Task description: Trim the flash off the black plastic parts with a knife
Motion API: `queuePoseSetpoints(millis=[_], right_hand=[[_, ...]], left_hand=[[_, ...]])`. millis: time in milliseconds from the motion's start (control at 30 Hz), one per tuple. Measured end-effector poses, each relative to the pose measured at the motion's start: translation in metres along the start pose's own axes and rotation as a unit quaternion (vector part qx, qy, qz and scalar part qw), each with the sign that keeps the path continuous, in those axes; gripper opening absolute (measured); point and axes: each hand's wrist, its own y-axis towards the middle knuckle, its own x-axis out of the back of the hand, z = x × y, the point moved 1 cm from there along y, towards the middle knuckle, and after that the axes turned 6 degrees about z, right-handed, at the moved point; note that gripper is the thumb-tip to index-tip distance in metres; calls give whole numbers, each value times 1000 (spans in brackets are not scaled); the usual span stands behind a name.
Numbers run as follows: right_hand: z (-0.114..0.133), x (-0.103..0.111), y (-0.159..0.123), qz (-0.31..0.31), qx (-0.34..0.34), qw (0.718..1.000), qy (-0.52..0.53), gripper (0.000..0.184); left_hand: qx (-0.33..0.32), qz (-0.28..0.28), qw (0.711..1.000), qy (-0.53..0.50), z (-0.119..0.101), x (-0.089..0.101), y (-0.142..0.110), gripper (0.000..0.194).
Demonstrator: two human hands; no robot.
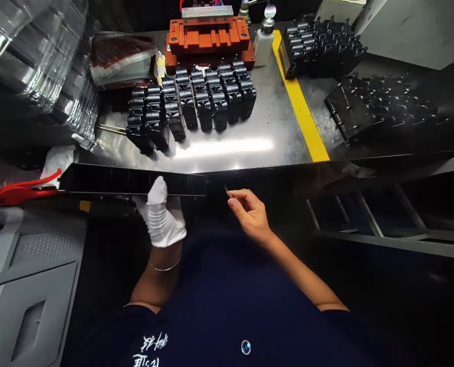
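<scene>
My left hand (161, 213) wears a white glove and grips a long flat black panel (108, 180) from below, thumb on its top face, just in front of the metal table's near edge. My bare right hand (249, 211) is beside the panel's right end, fingers pinched together on a tiny thin sliver that I cannot make out. Rows of small black plastic parts (192, 104) stand on the table beyond both hands.
The shiny metal table (265, 137) carries an orange fixture (209, 40), a white dispenser bottle (264, 38), a yellow stripe (301, 107) and black trays (320, 46) at right. Clear plastic trays (39, 56) stack at left. Red-handled tool (16, 189) lies left.
</scene>
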Motion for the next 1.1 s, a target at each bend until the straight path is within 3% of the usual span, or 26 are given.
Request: queuePoseSetpoints(millis=[67, 167, 300, 400, 467, 567, 633, 733, 800, 1100], right_hand=[[16, 1, 3, 32, 83, 995, -39, 11], [30, 3, 7, 53, 171, 980, -86, 14], [30, 4, 11, 60, 186, 972, -132, 16], [23, 8, 19, 31, 174, 974, -144, 15], [19, 13, 26, -13, 165, 975, -148, 13], [20, 23, 30, -51, 149, 976, -149, 12], [26, 26, 25, -13, 145, 980, -138, 12], [35, 27, 9, 92, 161, 976, -115, 15], [37, 26, 0, 138, 174, 969, -108, 17], [36, 28, 4, 213, 190, 947, -148, 14]], left_hand=[[-10, -19, 999, -44, 9, -2, -3, 47], [-17, -5, 998, -53, 15, -5, -6, 50], [-17, 20, 998, -48, 10, -7, -8, 45], [-5, 37, 997, -62, 2, -6, -12, 42], [49, 96, 990, -94, -2, -6, -15, 39], [187, 200, 955, -113, -3, -7, -17, 38], [229, 197, 950, -79, 0, -8, -13, 43], [233, 139, 962, -30, 7, -9, -2, 48], [242, 131, 961, -11, 10, -10, 2, 48], [206, 171, 963, 14, 14, -7, 0, 36]])
